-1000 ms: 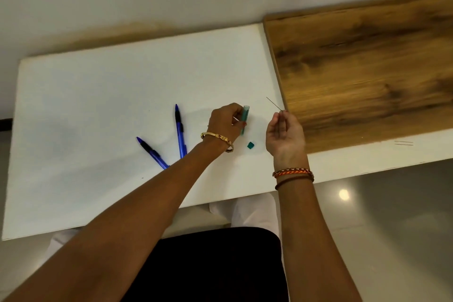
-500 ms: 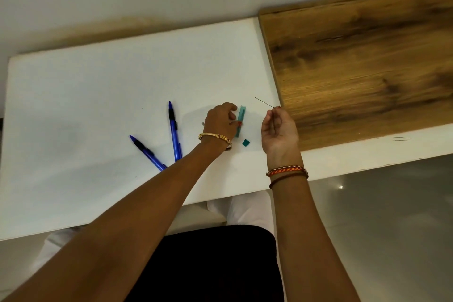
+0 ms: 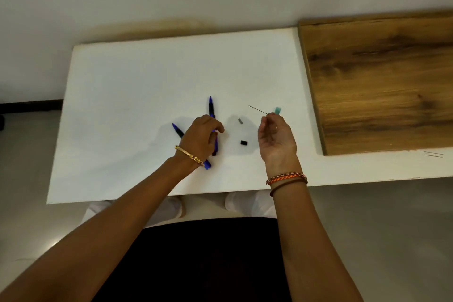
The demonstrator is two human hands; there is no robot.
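Leaving the case (image 3: 278, 110) lying at centre right, the left hand (image 3: 202, 138) now curls its fingers round a pen (image 3: 210, 105) at mid-frame. Just left of the case, the right hand (image 3: 277, 140) pinches a thin lead (image 3: 257, 110) above the bench (image 3: 122, 105).

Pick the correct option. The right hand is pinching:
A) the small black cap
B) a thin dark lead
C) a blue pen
B: the right hand pinches the thin dark lead at its fingertips, and the lead's free end sticks out to the left. The small black cap lies by itself on the white table, and it is the left hand that grips a blue pen.
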